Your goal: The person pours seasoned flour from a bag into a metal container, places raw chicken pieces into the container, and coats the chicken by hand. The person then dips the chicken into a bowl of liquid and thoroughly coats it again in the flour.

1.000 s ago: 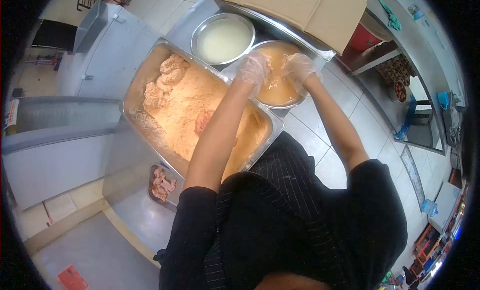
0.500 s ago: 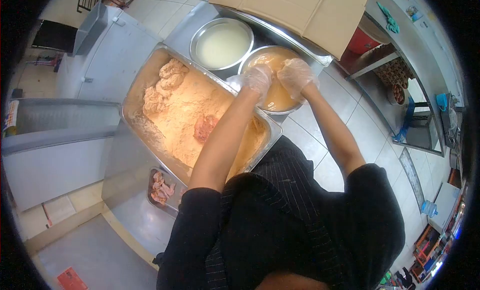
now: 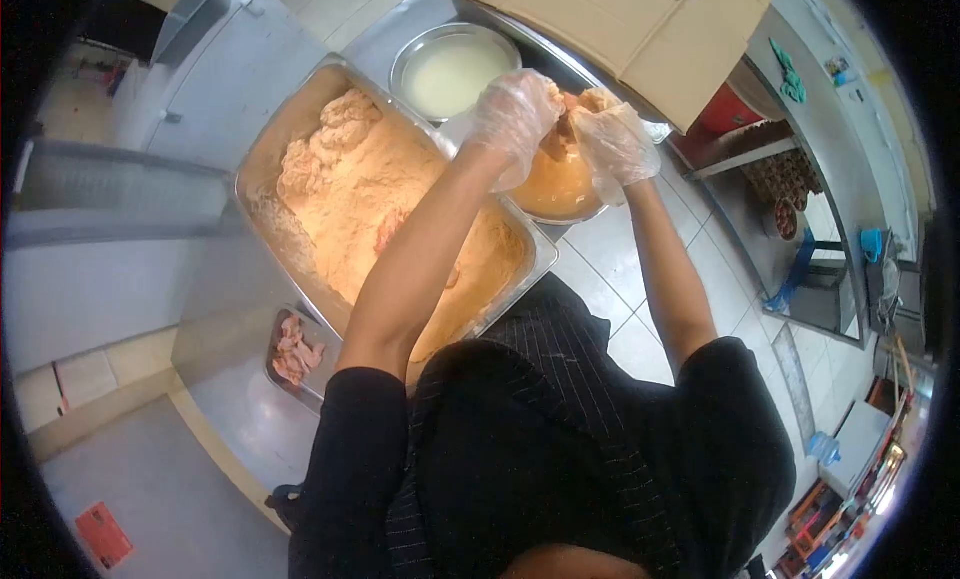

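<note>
My left hand and my right hand, both in clear plastic gloves, are closed on a wet piece of meat, which looks like chicken. They hold it above a round metal bowl of brownish liquid. The fingers partly hide the piece. Beside that bowl, near my left hand, stands a second metal bowl of pale, milky liquid. Under my left forearm lies a large metal tray of orange-tinted flour. Coated pieces are heaped at its far left, and a reddish raw piece shows beside my forearm.
A cardboard sheet covers the back of the steel counter. A small tray of raw meat sits at the lower left. To the right are a tiled floor and a steel shelf unit with a red container.
Both hands have risen out of the brownish liquid. A piece of meat now shows between them. The camera view has shifted slightly.
</note>
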Motion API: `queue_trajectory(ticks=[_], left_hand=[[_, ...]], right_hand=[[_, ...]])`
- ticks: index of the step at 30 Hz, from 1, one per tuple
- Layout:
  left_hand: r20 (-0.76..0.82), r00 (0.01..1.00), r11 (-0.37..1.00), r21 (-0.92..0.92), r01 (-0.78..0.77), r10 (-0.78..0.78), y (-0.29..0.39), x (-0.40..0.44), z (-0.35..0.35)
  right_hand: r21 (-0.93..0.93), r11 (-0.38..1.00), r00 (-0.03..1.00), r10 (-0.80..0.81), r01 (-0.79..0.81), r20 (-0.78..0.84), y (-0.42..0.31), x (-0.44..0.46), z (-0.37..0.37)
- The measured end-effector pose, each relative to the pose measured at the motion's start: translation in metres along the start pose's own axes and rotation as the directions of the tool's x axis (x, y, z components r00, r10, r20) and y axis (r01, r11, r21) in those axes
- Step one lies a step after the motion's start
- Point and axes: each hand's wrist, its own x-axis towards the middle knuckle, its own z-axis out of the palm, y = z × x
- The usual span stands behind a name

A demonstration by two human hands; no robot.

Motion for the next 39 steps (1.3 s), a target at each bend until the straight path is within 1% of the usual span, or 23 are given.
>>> queue_trajectory(ticks=[4,6,7,8,9,10,11,12,14,18,20,22,24,26,28,30,31,32,33,34,35,37,39], left_hand=[[0.006,0.985,0.96,0.223,-0.171,0.174,0.002,-0.013,-0.009],[0.018,0.986,0.961,0.219,-0.167,0.168,0.008,-0.02,-0.014],[0.024,0.987,0.961,0.224,-0.163,0.162,0.008,-0.024,-0.02],[0.033,0.957,0.866,0.418,-0.276,0.289,0.013,-0.041,-0.036],[-0.111,0.933,0.927,0.204,-0.315,0.342,-0.001,-0.04,-0.024],[-0.008,0.958,0.955,0.08,-0.285,0.286,-0.036,0.019,0.081],[0.176,0.957,0.864,0.417,-0.284,0.23,0.018,-0.047,-0.051],[0.17,0.966,0.869,0.426,-0.25,0.195,0.017,-0.052,-0.056],[0.179,0.98,0.932,0.334,-0.139,0.082,0.023,-0.051,-0.055],[0.219,0.973,0.896,0.412,-0.164,0.077,0.024,-0.055,-0.056],[0.167,0.984,0.952,0.289,-0.103,0.056,0.02,-0.056,-0.047],[0.141,0.988,0.941,0.325,-0.099,0.055,0.02,-0.061,-0.057],[0.142,0.989,0.929,0.357,-0.097,0.048,0.022,-0.084,-0.079],[0.111,0.981,0.807,0.556,-0.196,0.162,0.016,-0.118,-0.12],[-0.33,0.91,0.954,0.241,-0.177,0.253,-0.012,-0.147,-0.11],[-0.323,0.878,0.871,0.457,-0.182,0.353,-0.033,-0.17,-0.119],[-0.314,0.945,0.962,-0.216,-0.168,0.094,-0.049,-0.192,-0.119],[-0.132,0.986,0.615,-0.787,-0.042,-0.103,-0.062,-0.211,-0.119],[0.152,0.969,0.69,-0.68,0.247,-0.197,-0.052,-0.221,-0.142],[0.401,0.86,0.724,-0.484,0.492,-0.316,-0.041,-0.228,-0.165],[0.398,0.874,0.845,-0.33,0.42,-0.279,-0.057,-0.234,-0.151],[0.4,0.883,0.928,-0.168,0.333,-0.244,-0.095,-0.248,-0.108],[-0.011,1.0,0.997,-0.077,0.021,-0.022,-0.126,-0.263,-0.075]], right_hand=[[-0.01,0.984,0.983,-0.179,0.179,-0.049,0.056,0.032,0.024],[-0.356,0.828,0.897,-0.436,0.433,0.075,0.06,0.034,0.021],[-0.345,0.819,0.885,-0.455,0.458,0.096,0.06,0.031,0.019],[-0.469,0.754,0.866,-0.497,0.46,0.051,0.045,0.021,0.011],[-0.576,0.681,0.84,-0.542,0.453,0.02,0.036,0.02,0.011],[-0.575,0.64,0.823,-0.558,0.509,0.108,0.052,0.027,0.015],[-0.419,0.818,0.883,-0.463,0.393,-0.074,0.049,0.026,0.019],[-0.073,0.994,0.99,-0.091,0.083,-0.105,0.035,0.022,0.014],[-0.353,0.831,0.895,-0.444,0.429,0.041,0.107,0.05,0.034],[-0.726,0.547,0.863,-0.489,0.416,0.126,0.096,0.042,0.027],[-0.35,0.821,0.877,-0.48,0.452,0.006,0.128,0.049,0.039],[-0.427,0.734,0.822,-0.568,0.528,0.042,0.087,0.039,0.03],[0.101,0.963,0.964,-0.257,0.249,0.072,0.049,0.022,0.027],[0.216,0.951,0.972,-0.234,0.222,0.028,0.01,0.003,0.023],[0.063,0.882,0.858,-0.47,0.468,0.206,-0.04,-0.02,0.01],[-0.006,0.945,0.892,-0.306,0.327,0.331,-0.102,-0.051,0.015],[-0.094,0.977,0.888,-0.134,0.194,0.44,-0.119,-0.063,0.02],[-0.074,0.956,0.838,-0.208,0.282,0.504,-0.117,-0.068,0.034],[-0.049,0.929,0.778,-0.279,0.368,0.564,-0.104,-0.067,0.054],[-0.034,0.721,0.589,-0.537,0.692,0.604,-0.083,-0.059,0.08],[-0.001,0.405,0.313,-0.704,0.914,0.638,-0.067,-0.049,0.102],[-0.102,0.49,0.406,-0.567,0.866,0.717,-0.079,-0.049,0.128],[-0.205,0.547,0.476,-0.414,0.811,0.776,-0.083,-0.037,0.153]])
